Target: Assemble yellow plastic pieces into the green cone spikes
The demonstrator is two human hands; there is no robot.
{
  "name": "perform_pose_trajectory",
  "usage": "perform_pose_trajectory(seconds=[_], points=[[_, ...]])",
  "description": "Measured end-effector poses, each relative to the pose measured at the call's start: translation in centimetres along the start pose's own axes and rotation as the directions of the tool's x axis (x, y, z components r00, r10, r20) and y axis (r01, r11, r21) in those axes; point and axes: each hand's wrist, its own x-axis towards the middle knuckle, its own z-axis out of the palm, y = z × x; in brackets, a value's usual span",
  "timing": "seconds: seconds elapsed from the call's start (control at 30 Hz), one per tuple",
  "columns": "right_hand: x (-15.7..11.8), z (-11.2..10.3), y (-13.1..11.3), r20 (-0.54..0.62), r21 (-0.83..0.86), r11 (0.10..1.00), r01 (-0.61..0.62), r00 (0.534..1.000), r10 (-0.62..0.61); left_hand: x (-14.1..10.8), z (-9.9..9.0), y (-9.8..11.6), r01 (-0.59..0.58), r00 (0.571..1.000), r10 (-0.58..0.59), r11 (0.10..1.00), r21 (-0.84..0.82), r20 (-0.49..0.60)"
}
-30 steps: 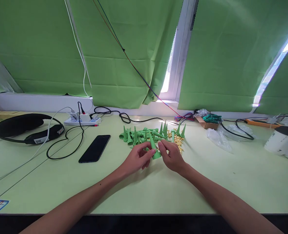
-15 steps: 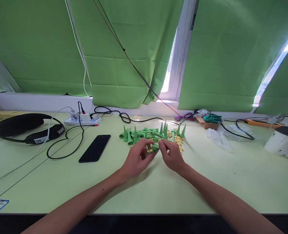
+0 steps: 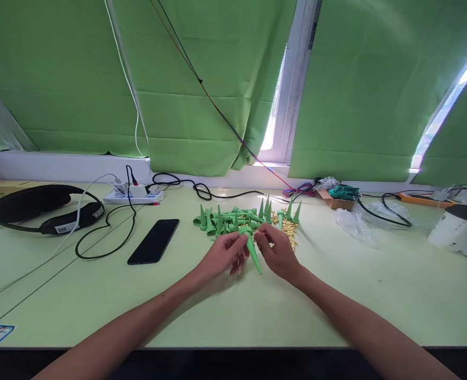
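Green blinds (image 3: 213,121) hang behind the pale surface (image 3: 336,295), which runs across the whole width of the view. Near the far edge, towards its left end, lies a black padded band (image 3: 29,203) crossed by a white cable. A heap of green cones (image 3: 219,221), some upright and others on their sides, sits past the hands at the middle of the surface, nearer the far edge than the near one. The left hand (image 3: 221,256) reaches in from the near edge, thumb and fingers pinching one green cone. Beside it the right hand (image 3: 276,252) is curled, thumb and forefinger brought together just right of that cone's wide end; whether they grip something small, I cannot tell. A white cylinder with a black top (image 3: 457,232) stands towards the far right corner. A dark phone (image 3: 154,243) lies flat left of the heap, and a white power strip (image 3: 148,198) lies behind it by the far edge. The held cone (image 3: 253,250) is tilted, wide end away, tip down towards the near edge. Smallest are the yellow pieces (image 3: 291,230), scattered at the heap's right side, partly hidden by the right hand.
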Motion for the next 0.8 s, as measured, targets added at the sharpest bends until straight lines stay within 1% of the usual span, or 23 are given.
perform_pose_trajectory(seconds=[0.1,0.2,0.33,0.43,0.5,0.6,0.7,0.8], points=[[0.1,0.0,0.0,0.024,0.01,1.0,0.007,1.0,-0.007,0.0,-0.1,0.1,0.01,1.0,-0.01,0.999,-0.036,0.003],[0.0,0.0,0.0,0.047,0.004,1.0,0.0,0.999,0.0,-0.1,0.0,0.5,-0.006,1.0,0.006,1.0,-0.025,-0.001],[0.0,0.0,0.1,0.062,-0.032,0.999,-0.002,0.998,0.004,-0.3,0.0,0.7,-0.054,0.998,0.055,0.996,0.066,-0.01],[0.0,0.0,0.2,0.076,-0.053,0.999,0.001,0.997,0.003,-0.4,-0.1,0.3,-0.087,0.994,0.095,0.984,0.157,-0.048],[-0.1,0.0,0.3,0.09,-0.05,0.999,-0.009,0.996,0.013,-0.4,-0.1,-0.1,-0.121,0.986,0.144,0.964,0.236,-0.082],[-0.1,0.0,0.5,0.098,-0.035,0.999,-0.034,0.994,0.037,-0.5,0.0,-0.5,-0.181,0.965,0.238,0.91,0.373,-0.112],[-0.2,0.1,0.5,0.097,-0.028,0.999,-0.045,0.994,0.047,-0.6,0.1,-0.7,-0.258,0.935,0.339,0.85,0.46,-0.101],[-0.2,0.2,0.5,0.091,-0.026,0.999,-0.043,0.995,0.046,-0.6,0.3,-0.5,-0.327,0.9,0.427,0.795,0.511,-0.087]])
